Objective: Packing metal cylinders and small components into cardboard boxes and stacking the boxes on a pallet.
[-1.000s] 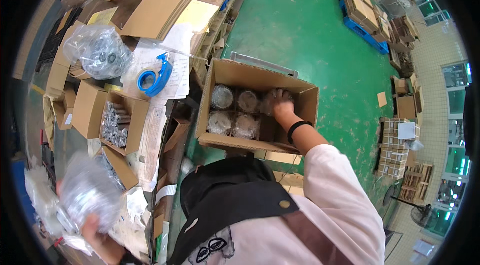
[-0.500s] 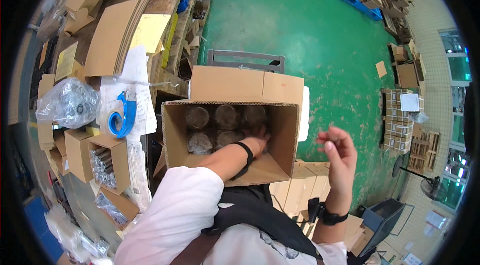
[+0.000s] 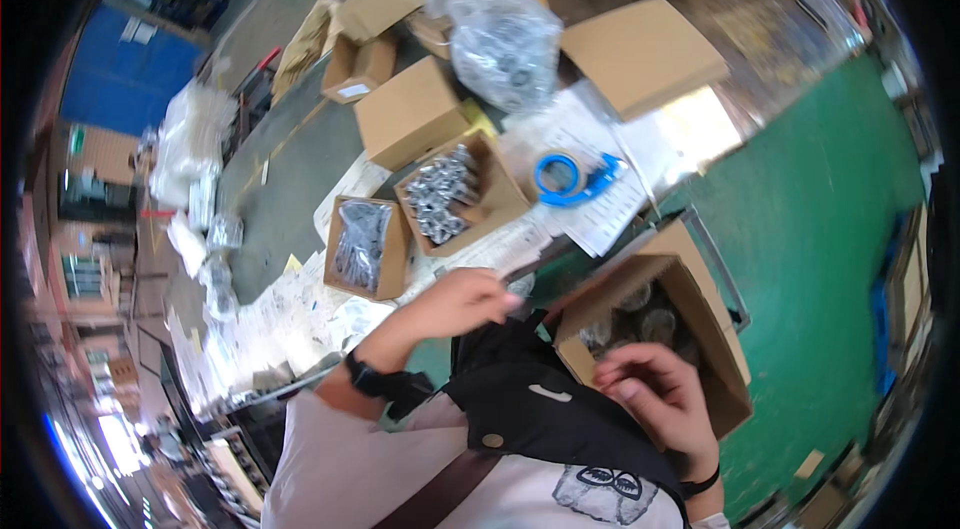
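My left hand (image 3: pixel 462 303) is raised at the table's near edge, below an open box of metal parts (image 3: pixel 480 219). Its fingers point right and are smeared by motion, so their closure is unclear. My right hand (image 3: pixel 662 394) hovers over the near side of a tall open cardboard box (image 3: pixel 715 334), fingers loosely curved, thumb apart, nothing visible between them. Inside that box stand several round bundles in clear wrap (image 3: pixel 657 327), partly hidden by the hand and the box wall.
On the table lie a blue tape dispenser (image 3: pixel 578 179), written papers (image 3: pixel 590 134), a clear bag of parts (image 3: pixel 505 44), a box with a plastic-wrapped item (image 3: pixel 362 247) and a closed carton (image 3: pixel 645 54). A grey metal frame (image 3: pixel 722 279) stands behind the tall box; green floor (image 3: pixel 810 199) extends to the right.
The view has swung left toward the table, putting the tall box at lower right. My left hand has come out of that box; my right hand is now over its near side.
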